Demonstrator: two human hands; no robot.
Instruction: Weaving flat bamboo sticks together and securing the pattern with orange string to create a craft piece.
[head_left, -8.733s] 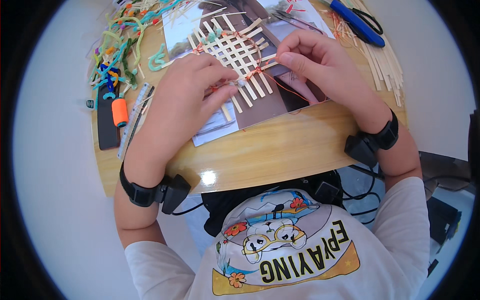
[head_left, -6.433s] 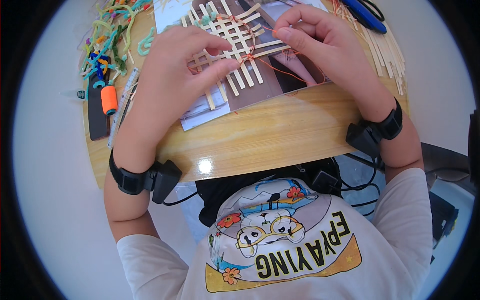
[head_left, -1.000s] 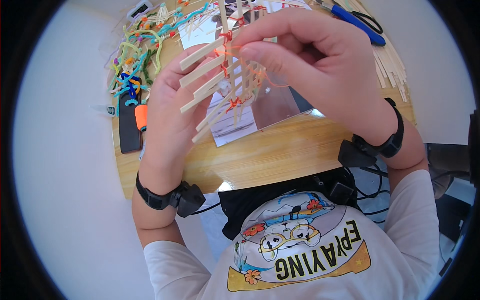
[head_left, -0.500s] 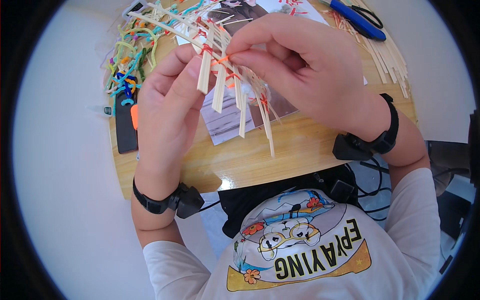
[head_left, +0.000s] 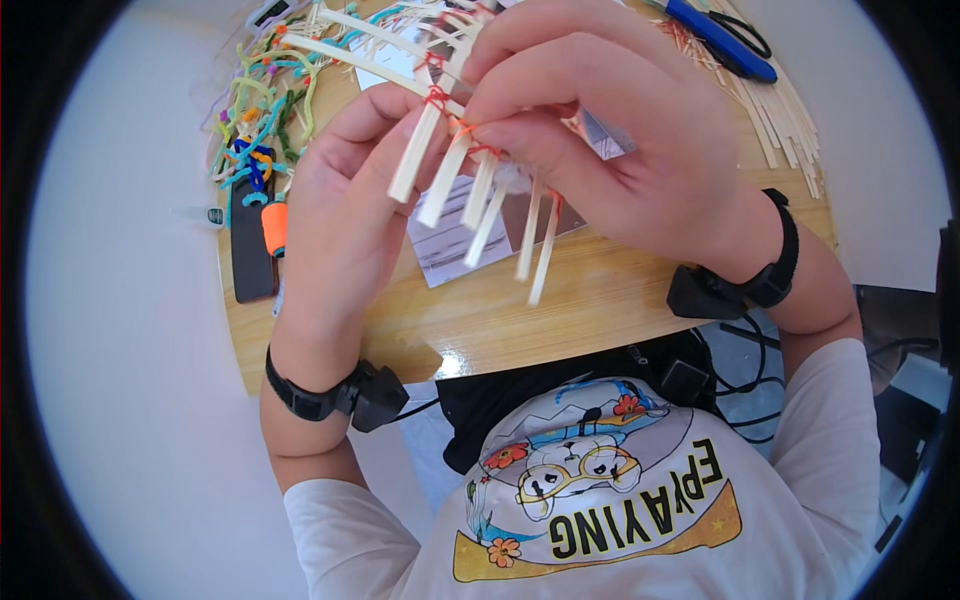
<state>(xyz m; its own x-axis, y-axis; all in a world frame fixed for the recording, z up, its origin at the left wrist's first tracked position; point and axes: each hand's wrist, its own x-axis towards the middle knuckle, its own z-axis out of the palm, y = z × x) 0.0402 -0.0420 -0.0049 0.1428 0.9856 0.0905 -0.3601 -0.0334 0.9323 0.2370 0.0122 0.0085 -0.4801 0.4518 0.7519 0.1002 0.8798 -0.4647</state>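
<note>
A lattice of pale flat wooden sticks [head_left: 412, 165] is held up over the table, its crossings bound with red and orange thread. My left hand [head_left: 350, 200] grips its left side, thumb and fingers closed on a stick by a red binding. At a crossing beside that, my right hand [head_left: 640, 140] is closed, fingertips pinched at the orange thread [head_left: 466, 128]. Several stick ends stick out toward me below the fingers. My right hand hides much of the lattice's far and right parts.
Colourful fuzzy craft stems [head_left: 270, 110] lie heaped at the left, near a flat black object [head_left: 254, 250] and an orange spool [head_left: 274, 228]. Loose sticks [head_left: 785, 130] and a blue-handled tool [head_left: 715, 35] lie at the far right. Printed picture sheets [head_left: 455, 245] are under my hands.
The lattice has turned and shifted slightly, its near stick ends now more spread and blurred. My right hand has moved a little nearer the left, its fingers still at the bound crossings.
</note>
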